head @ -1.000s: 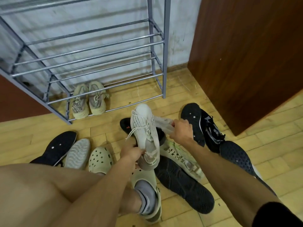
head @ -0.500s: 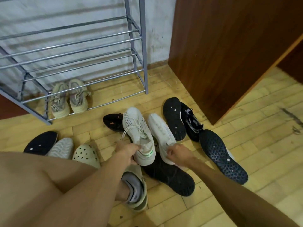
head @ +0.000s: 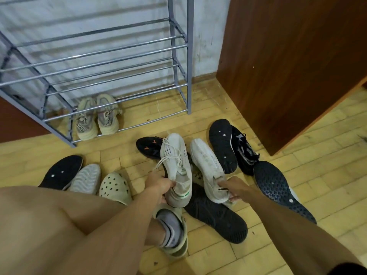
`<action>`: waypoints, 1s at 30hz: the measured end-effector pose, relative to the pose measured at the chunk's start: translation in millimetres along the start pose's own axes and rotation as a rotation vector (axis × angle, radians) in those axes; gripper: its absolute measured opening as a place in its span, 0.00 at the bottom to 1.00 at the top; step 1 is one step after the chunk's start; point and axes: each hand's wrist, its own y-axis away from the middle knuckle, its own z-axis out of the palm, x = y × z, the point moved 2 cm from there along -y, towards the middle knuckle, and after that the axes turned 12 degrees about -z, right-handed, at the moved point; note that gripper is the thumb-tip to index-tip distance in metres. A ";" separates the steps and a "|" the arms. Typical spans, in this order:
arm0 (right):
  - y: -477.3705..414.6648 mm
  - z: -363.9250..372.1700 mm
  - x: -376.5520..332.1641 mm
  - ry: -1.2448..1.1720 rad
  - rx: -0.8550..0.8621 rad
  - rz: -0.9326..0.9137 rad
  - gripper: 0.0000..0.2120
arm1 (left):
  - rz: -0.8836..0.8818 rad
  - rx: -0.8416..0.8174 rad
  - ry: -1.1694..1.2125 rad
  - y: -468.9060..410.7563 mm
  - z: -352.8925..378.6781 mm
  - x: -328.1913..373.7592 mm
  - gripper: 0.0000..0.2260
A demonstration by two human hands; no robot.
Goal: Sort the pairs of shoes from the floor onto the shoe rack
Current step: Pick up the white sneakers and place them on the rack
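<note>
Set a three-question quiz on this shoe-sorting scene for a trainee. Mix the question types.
1. True or false: the left hand grips a black trainer.
2. How many pairs sit in the shoe rack? A) none B) one C) three
3. Fill in: the right hand grips a white sneaker by its ___ end.

Key:
1. False: it grips the other white sneaker.
2. B: the beige sneakers on the bottom level.
3. Heel.
</note>
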 end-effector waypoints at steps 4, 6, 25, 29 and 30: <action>9.0 -7.2 -4.8 -0.084 -0.049 0.026 0.11 | -0.026 -0.077 -0.009 4.9 13.3 0.7 0.15; 11.0 -7.5 -2.3 -0.120 -0.028 0.004 0.15 | -0.027 -0.100 -0.016 7.7 20.1 1.8 0.15; 52.0 -97.6 63.6 -0.078 0.463 -0.093 0.17 | 0.042 -0.045 -0.068 9.1 30.1 0.4 0.07; 40.9 -96.7 34.0 0.050 0.382 -0.156 0.18 | 0.090 -0.033 -0.066 12.9 31.5 1.1 0.10; 34.6 -93.5 24.9 0.086 0.351 -0.164 0.19 | 0.103 -0.032 -0.060 13.8 31.4 1.5 0.11</action>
